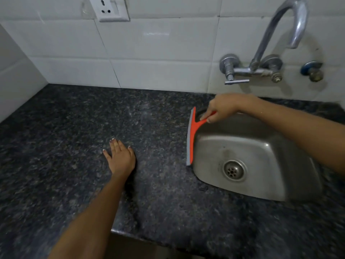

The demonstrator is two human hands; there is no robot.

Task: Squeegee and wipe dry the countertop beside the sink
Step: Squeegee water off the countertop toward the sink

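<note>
An orange squeegee (192, 136) with a grey rubber blade stands along the left rim of the steel sink (265, 152), its blade edge meeting the dark speckled granite countertop (74, 128). My right hand (222, 107) is shut on the squeegee's orange handle, above the sink's back left corner. My left hand (120, 157) lies flat on the countertop, palm down, fingers slightly apart, well left of the sink and holding nothing. No cloth is in view.
A chrome wall tap (268, 58) with a curved spout hangs over the sink, with a second valve (313, 71) to its right. White wall tiles and a socket plate (112, 9) stand behind. The counter's front edge (141, 238) runs below my left forearm.
</note>
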